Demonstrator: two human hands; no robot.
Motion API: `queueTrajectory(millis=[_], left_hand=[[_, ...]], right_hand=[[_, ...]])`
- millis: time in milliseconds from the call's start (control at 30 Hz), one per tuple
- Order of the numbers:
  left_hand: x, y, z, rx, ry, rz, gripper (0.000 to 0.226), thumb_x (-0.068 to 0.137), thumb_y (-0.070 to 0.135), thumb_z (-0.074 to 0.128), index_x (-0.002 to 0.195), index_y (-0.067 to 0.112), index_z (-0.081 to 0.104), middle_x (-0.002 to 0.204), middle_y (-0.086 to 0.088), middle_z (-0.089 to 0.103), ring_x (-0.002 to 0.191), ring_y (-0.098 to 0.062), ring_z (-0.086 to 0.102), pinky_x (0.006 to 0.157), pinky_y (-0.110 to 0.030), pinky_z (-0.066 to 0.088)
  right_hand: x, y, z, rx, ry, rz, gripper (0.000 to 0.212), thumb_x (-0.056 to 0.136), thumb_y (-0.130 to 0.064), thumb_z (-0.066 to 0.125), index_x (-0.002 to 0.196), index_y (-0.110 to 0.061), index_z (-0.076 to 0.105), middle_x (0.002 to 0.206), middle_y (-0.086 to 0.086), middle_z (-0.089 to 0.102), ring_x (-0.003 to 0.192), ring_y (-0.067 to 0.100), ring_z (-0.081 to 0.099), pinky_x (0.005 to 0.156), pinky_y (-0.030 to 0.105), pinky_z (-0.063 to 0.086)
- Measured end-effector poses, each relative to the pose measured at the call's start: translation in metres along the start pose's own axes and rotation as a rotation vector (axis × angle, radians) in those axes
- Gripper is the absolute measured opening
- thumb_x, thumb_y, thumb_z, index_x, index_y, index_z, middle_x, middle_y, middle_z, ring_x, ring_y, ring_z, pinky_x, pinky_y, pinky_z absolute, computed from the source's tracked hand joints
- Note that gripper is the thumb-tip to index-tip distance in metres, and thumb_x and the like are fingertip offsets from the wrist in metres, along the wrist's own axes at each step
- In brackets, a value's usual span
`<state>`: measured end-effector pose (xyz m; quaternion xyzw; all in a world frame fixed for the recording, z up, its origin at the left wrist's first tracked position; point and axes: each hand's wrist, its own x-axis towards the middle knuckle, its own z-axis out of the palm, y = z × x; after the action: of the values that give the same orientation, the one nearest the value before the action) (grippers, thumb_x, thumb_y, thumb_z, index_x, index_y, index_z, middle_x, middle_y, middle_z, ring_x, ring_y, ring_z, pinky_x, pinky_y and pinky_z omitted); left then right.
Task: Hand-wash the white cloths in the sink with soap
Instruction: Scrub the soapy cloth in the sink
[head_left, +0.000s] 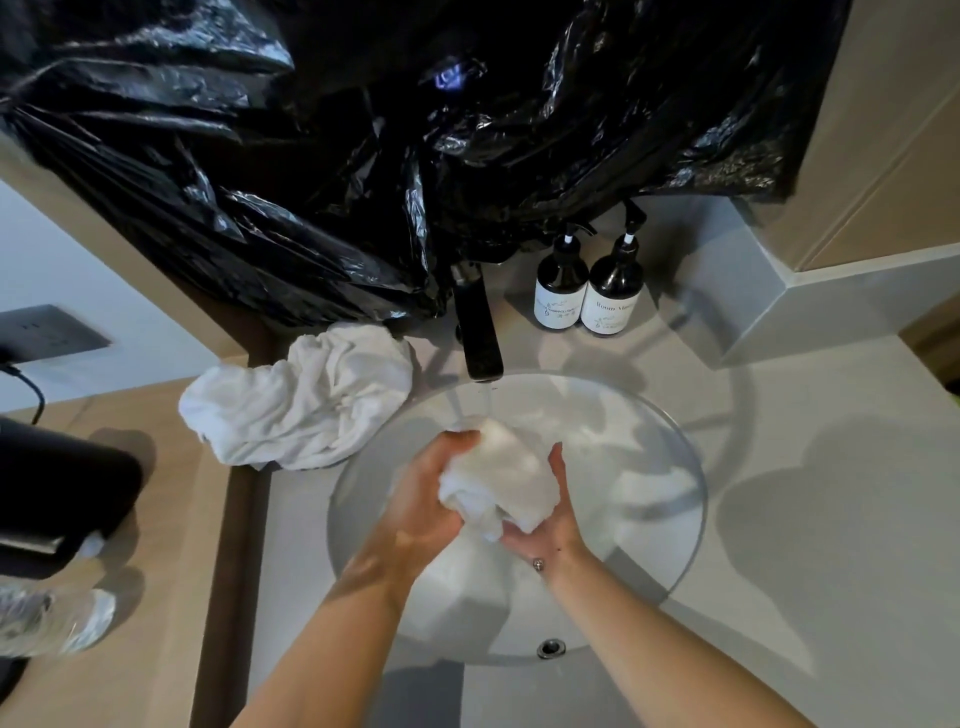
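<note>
My left hand (426, 499) and right hand (545, 525) both clutch one bunched white cloth (498, 478) between them over the sink (675, 519), the left at its nine o'clock side, the right at its five o'clock. The wad sits directly under the faucet (480, 332) at twelve o'clock, so rubbing it needs no reaching. A second cloth pile (301, 400) waits on the tabletop (779, 415) at ten o'clock, nearer my left hand.
</note>
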<state>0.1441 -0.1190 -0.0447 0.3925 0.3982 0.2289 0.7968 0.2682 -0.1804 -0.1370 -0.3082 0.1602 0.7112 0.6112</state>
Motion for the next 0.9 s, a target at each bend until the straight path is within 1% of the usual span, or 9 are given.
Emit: queueTrajectory(millis=[67, 200, 300, 400, 500, 633, 733, 800, 900], left_hand=[[0.002, -0.001, -0.012, -0.1, -0.041, -0.026, 0.03, 0.085, 0.028, 0.063, 0.101, 0.003, 0.068, 0.089, -0.014, 0.067, 0.087, -0.024, 0.065, 0.074, -0.031, 0.051], [0.003, -0.021, -0.038, -0.062, 0.079, -0.077, 0.049, 0.046, 0.049, 0.087, 0.086, 0.022, 0.078, 0.09, -0.002, 0.073, 0.098, -0.025, 0.067, 0.081, -0.038, 0.051], [0.018, -0.049, -0.037, -0.083, 0.299, -0.276, 0.06, 0.061, 0.046, 0.079, 0.117, 0.027, 0.065, 0.116, 0.001, 0.067, 0.115, -0.026, 0.059, 0.096, -0.052, 0.047], [0.036, -0.075, -0.017, -0.152, 0.286, -0.403, 0.078, 0.069, 0.059, 0.079, 0.134, 0.027, 0.048, 0.125, -0.005, 0.065, 0.109, -0.03, 0.066, 0.089, -0.059, 0.052], [0.052, -0.086, 0.003, -0.128, 0.478, -0.383, 0.06, 0.074, 0.055, 0.076, 0.119, 0.023, 0.054, 0.107, -0.009, 0.071, 0.089, -0.031, 0.072, 0.082, -0.052, 0.058], [0.064, -0.092, 0.004, 0.008, 0.666, -0.237, 0.029, 0.077, 0.034, 0.079, 0.094, 0.012, 0.068, 0.088, -0.008, 0.074, 0.079, -0.024, 0.072, 0.079, -0.037, 0.059], [0.071, -0.097, -0.007, 0.131, 0.713, -0.159, 0.014, 0.077, 0.024, 0.074, 0.079, 0.011, 0.068, 0.075, -0.005, 0.073, 0.072, -0.025, 0.071, 0.07, -0.037, 0.059], [0.073, -0.096, -0.012, 0.199, 0.722, -0.137, 0.014, 0.074, 0.024, 0.066, 0.069, 0.011, 0.063, 0.068, -0.006, 0.068, 0.069, -0.028, 0.068, 0.062, -0.039, 0.057], [0.074, -0.096, -0.018, 0.23, 0.733, -0.106, 0.017, 0.069, 0.032, 0.062, 0.076, 0.017, 0.064, 0.077, -0.005, 0.069, 0.077, -0.029, 0.068, 0.07, -0.043, 0.058]], right_hand=[[-0.004, -0.009, -0.007, -0.064, 0.084, -0.049, 0.081, 0.083, -0.066, 0.055, 0.138, -0.008, 0.052, 0.131, 0.021, 0.058, 0.114, 0.038, 0.06, 0.099, 0.053, 0.047], [-0.006, -0.025, -0.02, -0.082, 0.083, -0.028, 0.075, 0.08, -0.06, 0.058, 0.135, -0.01, 0.056, 0.129, 0.019, 0.061, 0.107, 0.036, 0.065, 0.085, 0.048, 0.056], [-0.005, -0.03, -0.023, -0.179, 0.143, -0.007, 0.071, 0.082, -0.063, 0.054, 0.126, -0.008, 0.063, 0.125, 0.021, 0.063, 0.109, 0.038, 0.063, 0.089, 0.046, 0.053], [-0.002, -0.026, -0.015, -0.273, 0.156, 0.03, 0.065, 0.088, -0.06, 0.05, 0.112, -0.003, 0.069, 0.115, 0.023, 0.066, 0.103, 0.037, 0.066, 0.087, 0.044, 0.053], [0.012, -0.017, -0.012, -0.295, 0.239, 0.06, 0.06, 0.084, -0.063, 0.055, 0.093, -0.008, 0.077, 0.099, 0.019, 0.073, 0.086, 0.034, 0.072, 0.08, 0.041, 0.054], [0.029, -0.004, -0.017, -0.27, 0.458, 0.031, 0.074, 0.072, -0.068, 0.066, 0.118, -0.01, 0.068, 0.111, 0.019, 0.07, 0.099, 0.038, 0.069, 0.087, 0.046, 0.055], [0.038, 0.0, -0.019, -0.204, 0.5, 0.075, 0.066, 0.08, -0.057, 0.06, 0.122, -0.007, 0.065, 0.112, 0.016, 0.069, 0.099, 0.035, 0.068, 0.08, 0.041, 0.056], [0.04, -0.002, -0.015, -0.218, 0.469, 0.107, 0.053, 0.086, -0.048, 0.047, 0.113, -0.006, 0.065, 0.099, 0.016, 0.069, 0.089, 0.033, 0.066, 0.074, 0.036, 0.053], [0.04, -0.013, -0.009, -0.368, 0.514, 0.145, 0.04, 0.09, -0.039, 0.044, 0.101, -0.008, 0.065, 0.078, 0.014, 0.069, 0.07, 0.031, 0.066, 0.062, 0.033, 0.053]])
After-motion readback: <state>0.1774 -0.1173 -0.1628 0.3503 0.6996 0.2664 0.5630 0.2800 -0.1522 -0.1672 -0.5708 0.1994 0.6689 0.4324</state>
